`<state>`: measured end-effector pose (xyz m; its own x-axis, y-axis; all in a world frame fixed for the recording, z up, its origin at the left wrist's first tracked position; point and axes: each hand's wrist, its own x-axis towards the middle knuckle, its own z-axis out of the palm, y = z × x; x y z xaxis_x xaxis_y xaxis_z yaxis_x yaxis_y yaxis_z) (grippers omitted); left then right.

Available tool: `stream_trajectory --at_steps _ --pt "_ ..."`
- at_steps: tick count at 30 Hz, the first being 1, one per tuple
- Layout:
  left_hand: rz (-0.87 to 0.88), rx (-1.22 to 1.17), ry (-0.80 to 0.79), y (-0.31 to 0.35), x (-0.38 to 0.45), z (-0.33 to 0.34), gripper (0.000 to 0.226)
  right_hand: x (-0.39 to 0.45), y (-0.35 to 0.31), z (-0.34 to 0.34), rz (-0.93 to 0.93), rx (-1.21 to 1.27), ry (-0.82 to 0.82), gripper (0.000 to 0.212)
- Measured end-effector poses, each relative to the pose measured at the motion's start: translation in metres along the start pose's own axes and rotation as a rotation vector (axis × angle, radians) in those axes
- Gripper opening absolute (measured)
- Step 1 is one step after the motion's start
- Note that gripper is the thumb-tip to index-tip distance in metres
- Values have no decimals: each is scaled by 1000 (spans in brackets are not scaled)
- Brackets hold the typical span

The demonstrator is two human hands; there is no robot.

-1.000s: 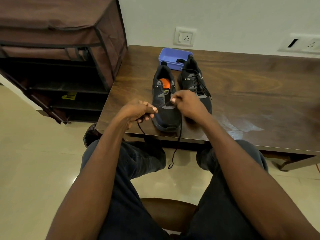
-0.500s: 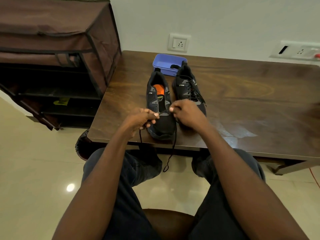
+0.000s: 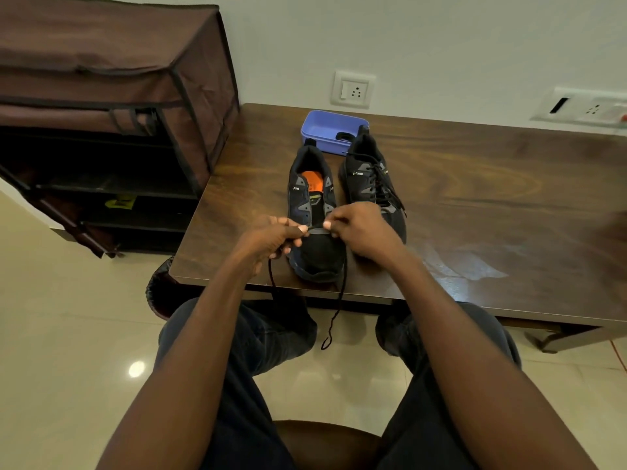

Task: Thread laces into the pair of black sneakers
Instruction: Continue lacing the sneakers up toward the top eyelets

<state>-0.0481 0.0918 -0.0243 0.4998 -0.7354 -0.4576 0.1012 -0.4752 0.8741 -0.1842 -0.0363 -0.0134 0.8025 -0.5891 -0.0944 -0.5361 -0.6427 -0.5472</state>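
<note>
Two black sneakers stand side by side on the dark wooden table [image 3: 475, 205], toes toward me. The left sneaker [image 3: 314, 205] has an orange insole and an open, mostly unlaced tongue. The right sneaker [image 3: 371, 184] is laced. A black lace [image 3: 341, 300] runs across the lowest eyelets of the left sneaker, and both its ends hang over the table's front edge. My left hand [image 3: 271, 239] pinches the lace at the shoe's left side. My right hand [image 3: 359, 232] pinches it at the right side, just above the toe.
A blue plastic tray [image 3: 325, 130] holding something black sits behind the sneakers near the wall. A brown fabric shoe rack [image 3: 112, 106] stands left of the table. Wall sockets [image 3: 353, 89] are above the table. My knees are under the table's front edge.
The view has shifted slightly, so the table sits lower in frame. Both hands stay at the left sneaker's lowest eyelets, holding the lace a little closer together.
</note>
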Motion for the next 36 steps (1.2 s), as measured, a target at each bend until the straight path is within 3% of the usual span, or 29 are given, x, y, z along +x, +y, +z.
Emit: stream_trajectory --at_steps 2,5,7,10,12,14,21,36 --pt "-11 -30 42 -1 0 -7 12 2 16 -15 236 66 177 20" --pt "-29 -33 119 -2 1 -14 10 -4 36 -30 448 -265 384 21" --pt "-37 -22 127 -3 1 -12 9 -7 29 -24 325 -341 358 30" --pt "-5 -53 31 -1 -1 -4 10 -6 -3 -4 -7 -9 117 48" --pt "30 -67 -17 0 -4 0 15 -6 -16 12 -117 68 3 35" --pt "40 -86 -5 1 -6 3 16 -5 -16 17 -87 81 24 17" --pt "36 -177 61 0 -3 4 6 -3 -9 17 83 44 77 23" --pt "51 -113 55 -2 -2 8 8 -1 -10 23 64 370 32 9"
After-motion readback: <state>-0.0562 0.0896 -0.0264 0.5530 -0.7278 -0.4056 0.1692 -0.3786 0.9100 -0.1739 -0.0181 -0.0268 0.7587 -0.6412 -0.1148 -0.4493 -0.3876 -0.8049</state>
